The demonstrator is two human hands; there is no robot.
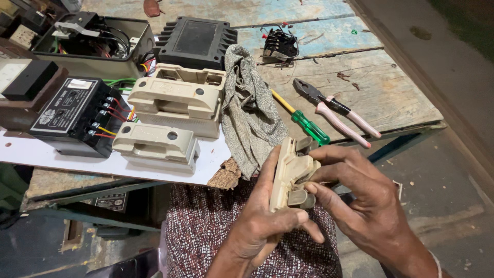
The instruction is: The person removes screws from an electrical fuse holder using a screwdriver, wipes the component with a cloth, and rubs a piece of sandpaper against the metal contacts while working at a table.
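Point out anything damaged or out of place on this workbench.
The white board has a broken, crumbling front edge just left of the left hand. The wooden tabletop is cracked, its blue paint worn. A crumpled cloth hangs over the board's edge.

- The cream fuse carrier (290, 175) is partly covered: the left hand (262, 226) wraps its lower end, and the right hand (360, 198) hides its far side.
- The green screwdriver (306, 123) has its tip tucked under the grey rag (249, 113).
- The open metal box (90, 44) is cut off at the top-left edge.
- The small black part (280, 45) up top is probably a switch; it's too small to tell.
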